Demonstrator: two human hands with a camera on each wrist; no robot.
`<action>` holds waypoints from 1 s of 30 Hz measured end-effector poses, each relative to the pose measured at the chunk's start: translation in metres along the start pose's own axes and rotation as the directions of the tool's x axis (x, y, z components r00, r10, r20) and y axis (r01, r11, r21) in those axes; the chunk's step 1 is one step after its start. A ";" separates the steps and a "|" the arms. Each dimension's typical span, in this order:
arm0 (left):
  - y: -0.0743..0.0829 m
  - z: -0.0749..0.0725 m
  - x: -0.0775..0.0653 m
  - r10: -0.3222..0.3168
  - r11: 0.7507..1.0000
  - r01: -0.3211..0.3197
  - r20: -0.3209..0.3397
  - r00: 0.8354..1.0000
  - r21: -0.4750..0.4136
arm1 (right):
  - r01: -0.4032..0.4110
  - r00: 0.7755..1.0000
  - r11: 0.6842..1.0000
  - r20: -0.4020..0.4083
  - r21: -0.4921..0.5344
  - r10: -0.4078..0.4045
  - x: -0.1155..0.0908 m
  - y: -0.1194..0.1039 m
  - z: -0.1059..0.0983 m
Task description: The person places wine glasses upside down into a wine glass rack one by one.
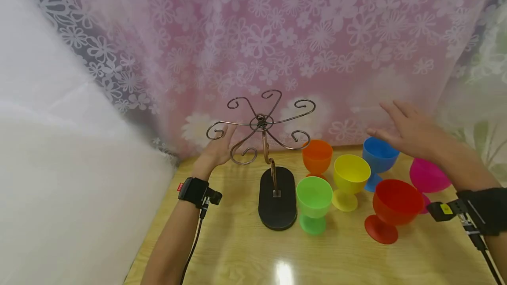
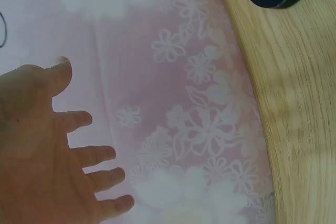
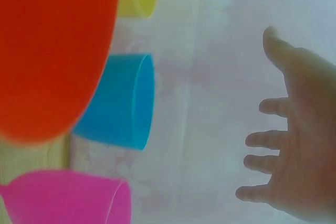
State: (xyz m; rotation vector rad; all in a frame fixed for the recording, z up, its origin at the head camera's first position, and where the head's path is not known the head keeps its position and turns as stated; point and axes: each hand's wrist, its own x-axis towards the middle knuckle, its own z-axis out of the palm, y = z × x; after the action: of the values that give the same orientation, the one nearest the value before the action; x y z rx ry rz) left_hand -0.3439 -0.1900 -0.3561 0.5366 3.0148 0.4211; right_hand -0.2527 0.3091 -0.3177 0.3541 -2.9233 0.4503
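A wire stand [image 1: 261, 123] with several curled arms rises from a black oval base [image 1: 277, 214]. Beside it my left hand [image 1: 217, 149] is held out with its fingers extended, partly behind the stand's curled arms in the head view. The left wrist view shows that hand [image 2: 47, 156] holding nothing, fingers spread. My right hand [image 1: 408, 131] hovers above the blue cup [image 1: 378, 155] and pink cup [image 1: 428, 175], fingers straight. In the right wrist view, the same hand [image 3: 310, 140] holds nothing, apart from the red cup [image 3: 47, 51] and blue cup [image 3: 115, 100].
Right of the stand, stemmed plastic cups stand upright on a wooden table [image 1: 237, 250]: light green [image 1: 314, 201], yellow [image 1: 350, 177], orange [image 1: 317, 157] and red [image 1: 396, 203] among them. A pink flowered curtain [image 1: 277, 47] hangs behind; a white surface [image 1: 71, 166] borders the left.
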 end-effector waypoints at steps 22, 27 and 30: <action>0.038 0.063 -0.040 0.256 0.767 -0.416 -0.361 0.897 -0.489 | 0.240 0.898 0.939 -0.424 0.245 -0.118 -0.069 -0.057 0.046; 0.051 0.091 -0.037 0.276 0.724 -0.427 -0.340 0.899 -0.542 | 0.267 0.841 0.930 -0.532 0.255 -0.096 -0.079 -0.070 0.065; 0.052 0.100 -0.036 0.263 0.717 -0.430 -0.360 0.895 -0.548 | 0.299 0.804 0.918 -0.587 0.261 -0.095 -0.082 -0.085 0.076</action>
State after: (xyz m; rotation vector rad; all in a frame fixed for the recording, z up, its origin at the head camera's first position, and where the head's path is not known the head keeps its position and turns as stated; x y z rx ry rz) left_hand -0.2838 -0.1298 -0.4379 1.0460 2.7040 1.5455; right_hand -0.1620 0.2238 -0.3817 0.4736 -2.1936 0.8667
